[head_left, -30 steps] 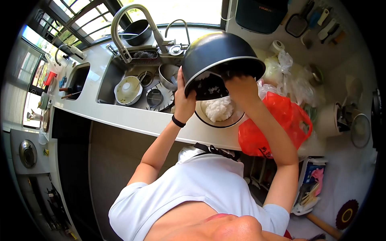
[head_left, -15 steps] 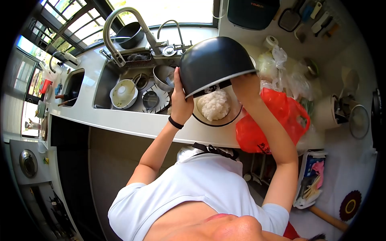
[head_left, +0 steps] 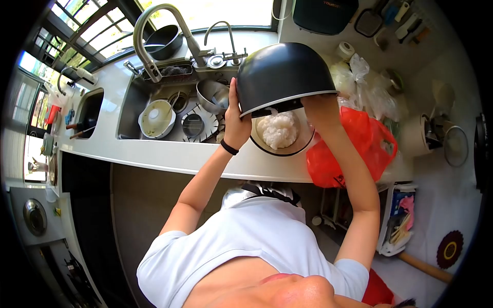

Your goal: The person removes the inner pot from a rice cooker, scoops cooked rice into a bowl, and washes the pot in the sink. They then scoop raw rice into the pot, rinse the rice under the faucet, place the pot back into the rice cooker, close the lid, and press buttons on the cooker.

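A black rice cooker inner pot is tipped over, mouth downward, above a wide bowl on the counter. My left hand is closed on the pot's left side, its fingers up along the wall. On the right, my right hand reaches under the rim into the pot's mouth; its fingers are hidden there. A clump of cooked white rice lies in the bowl. A little rice shows just below the pot's rim.
Left of the bowl is the sink, holding a lidded white pot and a metal bowl. A red plastic bag lies close on the right, with clear bags behind it. A tall faucet arches over the sink.
The pot and both hands have shifted slightly right and up in view, and the pot is a little more upturned. The rice mound in the bowl looks somewhat different in shape.
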Demonstrator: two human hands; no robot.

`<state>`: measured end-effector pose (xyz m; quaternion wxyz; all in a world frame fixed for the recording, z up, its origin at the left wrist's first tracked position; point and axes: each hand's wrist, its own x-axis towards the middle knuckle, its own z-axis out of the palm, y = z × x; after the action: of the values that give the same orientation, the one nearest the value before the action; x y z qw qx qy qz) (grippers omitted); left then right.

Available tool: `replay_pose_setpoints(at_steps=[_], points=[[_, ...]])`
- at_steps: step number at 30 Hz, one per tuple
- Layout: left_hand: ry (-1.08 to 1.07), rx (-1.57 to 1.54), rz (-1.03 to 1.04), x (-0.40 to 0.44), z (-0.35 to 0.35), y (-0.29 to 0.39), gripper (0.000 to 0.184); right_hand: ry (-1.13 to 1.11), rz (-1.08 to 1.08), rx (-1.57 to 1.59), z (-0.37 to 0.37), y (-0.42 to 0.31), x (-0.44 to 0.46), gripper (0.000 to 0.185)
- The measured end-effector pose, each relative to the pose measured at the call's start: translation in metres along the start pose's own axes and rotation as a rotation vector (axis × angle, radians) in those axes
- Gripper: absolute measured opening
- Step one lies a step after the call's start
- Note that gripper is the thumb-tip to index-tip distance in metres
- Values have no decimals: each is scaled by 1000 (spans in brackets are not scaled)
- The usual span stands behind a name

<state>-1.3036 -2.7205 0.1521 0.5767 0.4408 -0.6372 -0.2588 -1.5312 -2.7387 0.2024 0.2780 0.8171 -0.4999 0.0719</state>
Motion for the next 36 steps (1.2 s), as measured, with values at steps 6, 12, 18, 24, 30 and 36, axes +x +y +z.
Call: replay_pose_setpoints(at_steps=[6, 12, 18, 24, 30, 36], points=[[19, -23, -17, 4, -12, -10, 81, -166, -92, 82, -39, -22, -34, 17], [-27, -32, -64, 4, -18, -8, 84, -154, 207, -120, -29, -28, -11, 12], [2, -10, -73, -1, -13, -9, 82, -325, 35, 71, -37, -34, -45, 12], [-28, -656, -536, -2, -9, -17, 70, -70, 125, 220, -55, -13, -3, 23], [-40, -698, -613, -11, 2, 25, 50, 75, 117, 272, -51, -10, 30, 18], [-11, -627, -526, -22, 11, 15, 64, -110, 50, 235, -52, 0, -1, 10]])
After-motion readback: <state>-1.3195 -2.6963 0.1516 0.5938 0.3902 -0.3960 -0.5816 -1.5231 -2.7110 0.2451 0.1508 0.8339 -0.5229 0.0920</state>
